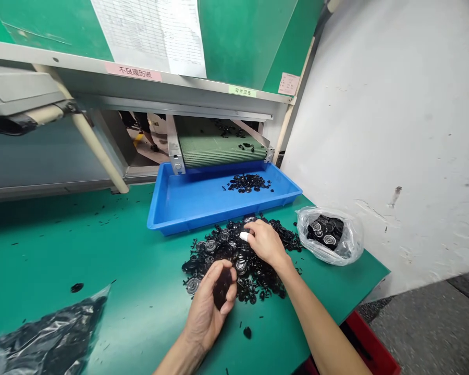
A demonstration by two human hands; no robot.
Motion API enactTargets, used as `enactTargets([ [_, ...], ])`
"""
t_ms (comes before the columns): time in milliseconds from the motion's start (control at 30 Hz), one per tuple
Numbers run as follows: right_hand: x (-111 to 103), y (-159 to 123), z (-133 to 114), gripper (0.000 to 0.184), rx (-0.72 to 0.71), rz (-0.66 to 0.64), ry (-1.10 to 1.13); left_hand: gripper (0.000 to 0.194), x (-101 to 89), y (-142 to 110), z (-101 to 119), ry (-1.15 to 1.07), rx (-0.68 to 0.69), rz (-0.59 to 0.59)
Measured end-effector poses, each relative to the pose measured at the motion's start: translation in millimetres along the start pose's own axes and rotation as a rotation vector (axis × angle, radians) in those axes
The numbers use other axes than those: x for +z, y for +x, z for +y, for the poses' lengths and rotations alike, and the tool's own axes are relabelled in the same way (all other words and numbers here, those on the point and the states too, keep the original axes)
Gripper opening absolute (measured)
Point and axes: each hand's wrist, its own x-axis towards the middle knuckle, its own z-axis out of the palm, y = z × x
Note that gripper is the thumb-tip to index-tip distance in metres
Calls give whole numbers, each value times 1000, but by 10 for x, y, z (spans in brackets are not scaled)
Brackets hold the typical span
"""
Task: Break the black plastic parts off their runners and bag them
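Observation:
A heap of small black plastic parts (213, 247), round discs with ringed faces among smaller bits, lies on the green tabletop. My left hand (213, 304) is in front of the heap, fingers curled around black plastic discs (221, 289); how many, I cannot tell. Over the heap's far side, my right hand (266, 242) has its fingers bent together at a dark part between thumb and fingertips, largely hidden against the pile. White tape or a cover wraps one digit of that hand.
A blue tray (187, 224) with black parts inside stands behind the heap, below a green conveyor belt (219, 151). To the right is an open clear bag (352, 242) of discs; at front left, a filled plastic bag (50, 338). A white wall (394, 130) rises right.

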Motion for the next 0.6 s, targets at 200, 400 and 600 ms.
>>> enactTargets([
  [200, 76, 2, 170, 19, 47, 39, 96, 28, -120, 23, 24, -38, -48, 64],
  [400, -76, -151, 247, 21, 63, 88, 137, 29, -96, 37, -13, 123, -117, -91],
  [600, -183, -605, 17, 19, 80, -198, 391, 35, -37, -29, -47, 431, -104, -102],
])
